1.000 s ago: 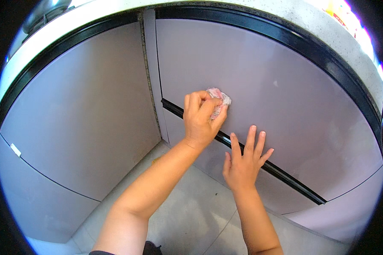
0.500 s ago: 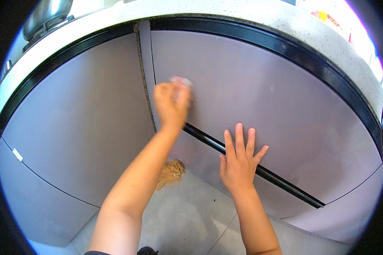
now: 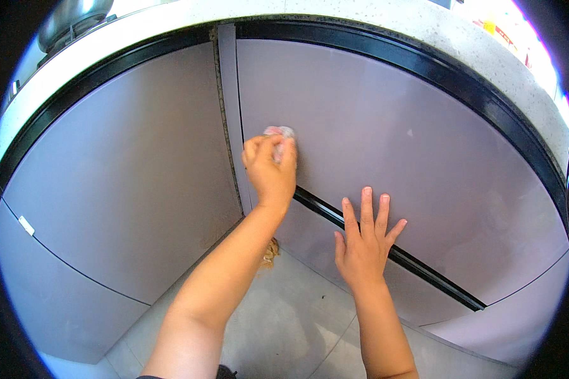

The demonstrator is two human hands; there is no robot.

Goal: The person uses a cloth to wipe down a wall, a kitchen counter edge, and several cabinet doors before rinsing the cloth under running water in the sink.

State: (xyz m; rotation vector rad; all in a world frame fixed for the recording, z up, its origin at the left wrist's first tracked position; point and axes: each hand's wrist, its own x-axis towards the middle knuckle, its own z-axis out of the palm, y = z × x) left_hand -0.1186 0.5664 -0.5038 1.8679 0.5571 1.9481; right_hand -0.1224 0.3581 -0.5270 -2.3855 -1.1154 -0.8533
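My left hand [image 3: 269, 169] is closed on a small crumpled pinkish-white cloth [image 3: 279, 134] and presses it against the upper grey-lilac cabinet front [image 3: 385, 120], close to that door's left edge. My right hand [image 3: 364, 245] lies flat with fingers spread on the lower cabinet front [image 3: 335, 252], and its fingertips reach the black gap strip [image 3: 423, 271] between the two fronts. It holds nothing. Both forearms come in from the lower edge.
A pale speckled countertop [image 3: 385, 19] runs above the cabinets, with a metal pot [image 3: 76, 18] at its upper left and colourful items [image 3: 496, 25] at the upper right. Another cabinet front [image 3: 120, 183] meets the corner at left. A brownish clump [image 3: 270, 252] lies on the tiled floor [image 3: 278, 322].
My left hand swept the cloth left and up across the upper front, then came back slightly right and down. My right hand stayed pressed on the lower front.
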